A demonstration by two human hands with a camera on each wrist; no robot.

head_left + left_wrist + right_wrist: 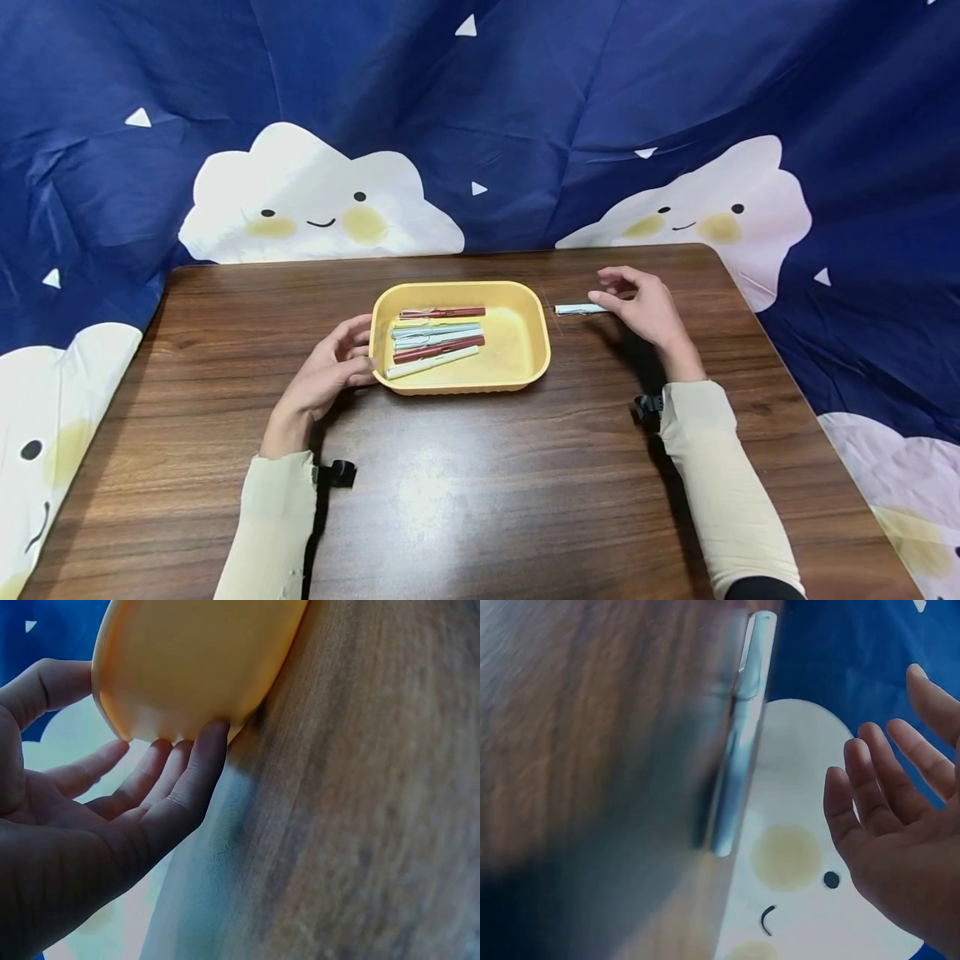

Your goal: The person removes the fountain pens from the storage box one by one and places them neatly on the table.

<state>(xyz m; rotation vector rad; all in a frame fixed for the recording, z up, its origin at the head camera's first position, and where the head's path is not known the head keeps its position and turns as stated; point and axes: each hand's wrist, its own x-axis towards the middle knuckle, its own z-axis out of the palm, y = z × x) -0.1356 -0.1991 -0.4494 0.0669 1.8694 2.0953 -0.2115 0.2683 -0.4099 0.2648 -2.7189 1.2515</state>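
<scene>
Nearest: two cream sleeves [731, 492] over a brown table [517, 500], a patch of glare between them. A small black device [343, 473] sits at the left wrist, a similar one at the right.

Left hand [327, 375] grips the left end of a yellow tray [517, 342], thumb at the rim, slightly bent fingers against the outer wall.

In the tray, pens [435, 339] lie roughly side by side, bunched toward the left (two dark red, the rest pale), the closest one slanted.

Past the tray's right end, a lone pen [576, 309], pale, lies on the table, clip end toward the tray and just beside it. Right hand [639, 307] hovers over its other end, released, fingers loosely bent; the right wrist view shows it apart from the pen.

Farthest: a blue cloth [525, 100] with white triangles and smiling clouds [300, 187], two rising behind the table's back edge.
</scene>
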